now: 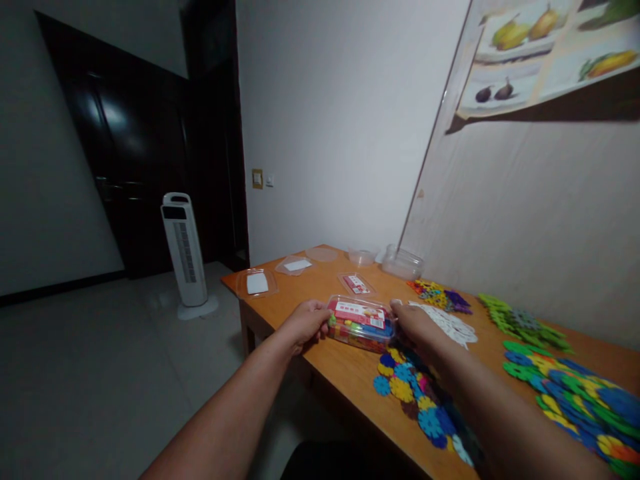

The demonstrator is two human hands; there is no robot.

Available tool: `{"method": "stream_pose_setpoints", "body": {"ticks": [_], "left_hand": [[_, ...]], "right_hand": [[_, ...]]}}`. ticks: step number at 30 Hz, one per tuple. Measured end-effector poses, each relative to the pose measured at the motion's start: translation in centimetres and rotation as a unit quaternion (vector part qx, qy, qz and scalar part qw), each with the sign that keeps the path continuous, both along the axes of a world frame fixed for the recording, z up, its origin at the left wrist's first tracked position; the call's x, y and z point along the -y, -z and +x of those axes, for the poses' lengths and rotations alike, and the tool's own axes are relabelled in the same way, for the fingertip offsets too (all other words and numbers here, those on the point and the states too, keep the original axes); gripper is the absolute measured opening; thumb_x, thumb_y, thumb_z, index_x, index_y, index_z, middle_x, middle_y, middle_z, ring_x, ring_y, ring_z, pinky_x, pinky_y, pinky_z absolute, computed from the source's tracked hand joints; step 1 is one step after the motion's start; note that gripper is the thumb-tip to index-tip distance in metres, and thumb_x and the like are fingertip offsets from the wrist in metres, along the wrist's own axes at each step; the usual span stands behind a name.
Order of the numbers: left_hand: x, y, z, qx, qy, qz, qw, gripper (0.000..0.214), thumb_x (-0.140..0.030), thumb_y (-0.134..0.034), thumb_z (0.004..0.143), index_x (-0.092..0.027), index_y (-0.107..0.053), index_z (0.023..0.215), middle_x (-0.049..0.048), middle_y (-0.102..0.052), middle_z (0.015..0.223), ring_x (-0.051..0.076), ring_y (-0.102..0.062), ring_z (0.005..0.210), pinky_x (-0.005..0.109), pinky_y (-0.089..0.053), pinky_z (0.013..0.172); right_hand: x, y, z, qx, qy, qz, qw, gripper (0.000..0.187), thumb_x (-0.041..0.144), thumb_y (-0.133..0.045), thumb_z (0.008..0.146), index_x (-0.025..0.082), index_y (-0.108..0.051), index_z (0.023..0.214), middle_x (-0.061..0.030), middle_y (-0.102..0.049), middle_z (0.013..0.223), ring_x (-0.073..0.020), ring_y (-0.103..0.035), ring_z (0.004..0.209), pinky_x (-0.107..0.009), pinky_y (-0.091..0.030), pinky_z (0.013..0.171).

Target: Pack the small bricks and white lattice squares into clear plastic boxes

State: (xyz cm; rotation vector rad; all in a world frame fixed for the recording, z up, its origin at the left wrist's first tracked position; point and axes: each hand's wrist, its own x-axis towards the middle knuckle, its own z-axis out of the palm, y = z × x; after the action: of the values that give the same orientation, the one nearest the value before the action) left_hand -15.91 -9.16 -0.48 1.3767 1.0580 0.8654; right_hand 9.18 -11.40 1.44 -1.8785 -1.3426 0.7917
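Note:
A clear plastic box (359, 323) with a red-and-white label on its lid sits near the table's front edge, colourful pieces showing through its sides. My left hand (311, 324) grips its left end, thumb on top. At the opposite end my right hand (406, 323) holds the box, its fingers partly hidden behind the forearm. Just in front of the right hand lies a spread of colourful notched plastic discs (401, 389), partly covered by my right arm. White lattice-like pieces (445, 324) lie beyond that hand.
Clear lids (257, 283) lie flat along the wooden table's (305, 293) left side. Empty clear containers (403, 262) stand at the wall. Green pieces (520, 323), multicoloured pieces (435, 294) and larger discs (575, 393) fill the right side. A white tower fan (184, 253) stands on the floor.

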Motion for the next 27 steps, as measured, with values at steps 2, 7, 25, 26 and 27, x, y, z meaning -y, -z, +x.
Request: {"method": "stream_pose_setpoints", "body": {"ticks": [2, 7, 25, 26, 27], "left_hand": [[0.1, -0.1, 0.0, 0.001, 0.001, -0.004, 1.000, 0.014, -0.030, -0.057, 0.081, -0.016, -0.057, 0.080, -0.0058, -0.051, 0.049, 0.004, -0.039, 0.036, 0.017, -0.023, 0.038], [0.2, 0.1, 0.0, 0.001, -0.019, 0.009, 1.000, 0.031, -0.047, -0.056, 0.085, -0.017, -0.054, 0.078, -0.0041, -0.054, 0.052, 0.005, -0.040, 0.037, 0.019, -0.025, 0.040], [1.5, -3.1, 1.6, 0.065, -0.062, -0.023, 0.996, 0.035, -0.047, -0.064, 0.079, -0.023, -0.049, 0.100, -0.0021, -0.060, 0.076, 0.008, -0.050, 0.052, 0.016, -0.036, 0.047], [1.6, -3.5, 1.8, 0.069, -0.060, -0.035, 0.995, 0.037, -0.046, -0.065, 0.078, -0.024, -0.049, 0.102, -0.0021, -0.060, 0.077, 0.007, -0.050, 0.052, 0.016, -0.038, 0.047], [1.7, -3.8, 2.0, 0.076, -0.061, -0.040, 0.994, 0.037, -0.045, -0.066, 0.077, -0.024, -0.049, 0.102, -0.0016, -0.060, 0.079, 0.007, -0.052, 0.054, 0.016, -0.040, 0.048]], "right_hand": [[0.8, -0.6, -0.4, -0.018, 0.014, -0.015, 1.000, 0.048, 0.051, -0.032, 0.097, 0.019, -0.060, 0.073, -0.0028, -0.053, 0.045, -0.0142, -0.046, 0.038, -0.026, -0.034, 0.043], [2.1, -1.3, -0.8, -0.059, 0.021, -0.053, 0.997, 0.050, 0.058, -0.037, 0.094, 0.018, -0.061, 0.075, -0.0039, -0.057, 0.045, -0.0127, -0.045, 0.036, -0.025, -0.031, 0.040], [2.9, -2.7, -1.0, -0.124, 0.013, -0.018, 0.992, 0.024, 0.038, -0.056, 0.087, 0.016, -0.060, 0.076, -0.0006, -0.058, 0.051, -0.0102, -0.050, 0.041, -0.020, -0.035, 0.038], [3.3, -3.2, -1.0, -0.130, 0.018, -0.008, 0.991, 0.025, 0.040, -0.058, 0.086, 0.016, -0.061, 0.077, 0.0002, -0.057, 0.053, -0.0093, -0.050, 0.040, -0.019, -0.035, 0.038], [3.8, -3.6, -0.9, -0.137, 0.021, 0.002, 0.990, 0.027, 0.042, -0.060, 0.085, 0.016, -0.062, 0.078, 0.0007, -0.058, 0.056, -0.0085, -0.050, 0.041, -0.018, -0.035, 0.038]]}}
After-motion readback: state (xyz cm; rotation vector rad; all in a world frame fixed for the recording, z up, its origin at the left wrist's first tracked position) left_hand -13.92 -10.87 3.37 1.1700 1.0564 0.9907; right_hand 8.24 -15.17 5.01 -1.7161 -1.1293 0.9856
